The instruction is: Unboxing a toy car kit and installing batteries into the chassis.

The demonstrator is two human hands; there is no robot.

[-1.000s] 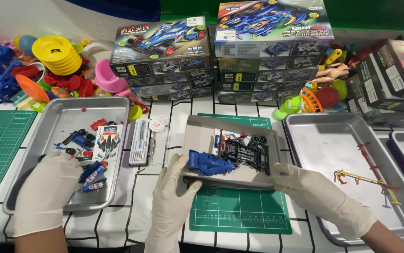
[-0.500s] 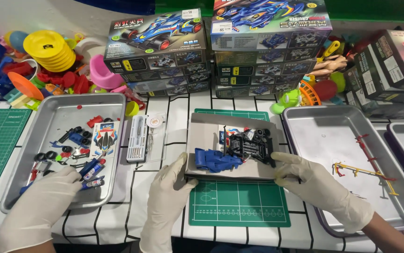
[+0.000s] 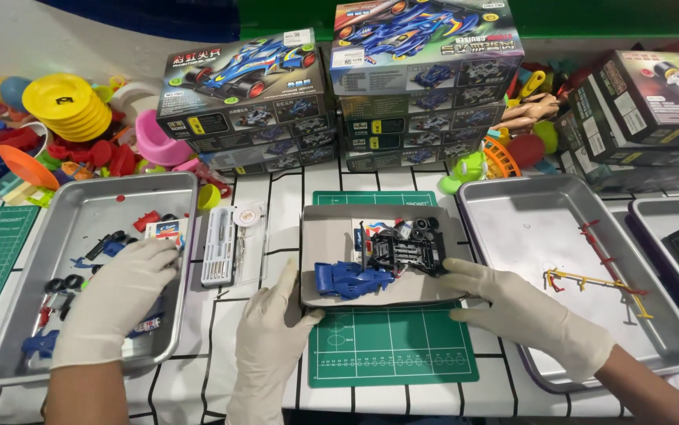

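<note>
Both gloved hands, left hand and right hand, grip the grey tray at 6 o'clock; it holds a blue car body and black chassis. At 9 o'clock another person's gloved hand rests in a metal tray of small parts.

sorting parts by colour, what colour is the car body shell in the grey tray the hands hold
Blue: the car body shell in the grey tray, seen in the head view.

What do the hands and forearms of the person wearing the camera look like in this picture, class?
Both hands, left and right, wear thin, off-white, wrinkled disposable gloves ending at the wrist. The forearms beyond are bare, with no sleeves, watch or markings visible.
</note>
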